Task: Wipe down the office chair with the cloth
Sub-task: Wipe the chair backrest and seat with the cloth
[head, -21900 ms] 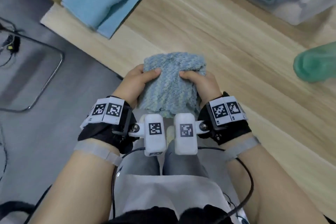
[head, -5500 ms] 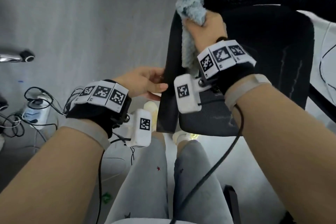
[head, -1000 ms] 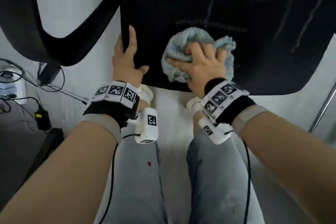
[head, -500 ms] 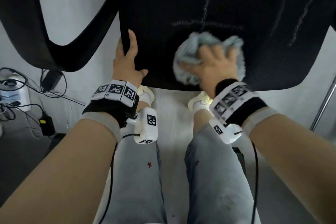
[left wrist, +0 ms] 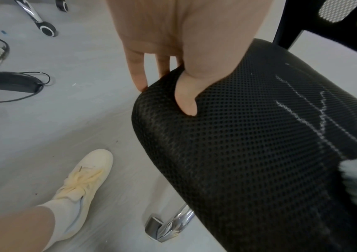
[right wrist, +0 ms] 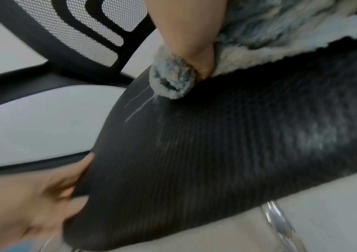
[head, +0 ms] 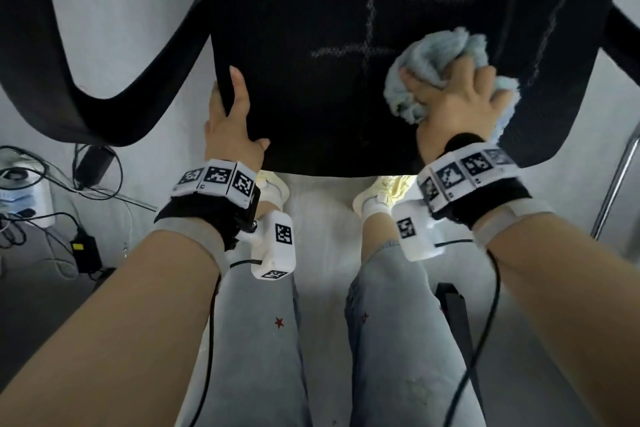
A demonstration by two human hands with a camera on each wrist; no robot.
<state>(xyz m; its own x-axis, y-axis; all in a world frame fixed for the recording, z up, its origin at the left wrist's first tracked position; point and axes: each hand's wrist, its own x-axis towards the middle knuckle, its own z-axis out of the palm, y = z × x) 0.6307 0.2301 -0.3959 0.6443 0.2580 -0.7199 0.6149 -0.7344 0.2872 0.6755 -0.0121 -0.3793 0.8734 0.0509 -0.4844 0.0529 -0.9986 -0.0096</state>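
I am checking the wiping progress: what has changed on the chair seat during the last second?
The right hand, gripping the bunched cloth, slid with it across the seat from near the middle toward the person's right edge. The left hand stayed gripping the seat's left front corner, and the pale marks remain.

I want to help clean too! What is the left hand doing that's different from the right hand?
The left hand holds no cloth; the right hand is bunched around the fluffy blue cloth. The left hand grips the side edge of the black chair seat, thumb on top, while the right hand presses the cloth on the seat's top. Both touch the same seat.
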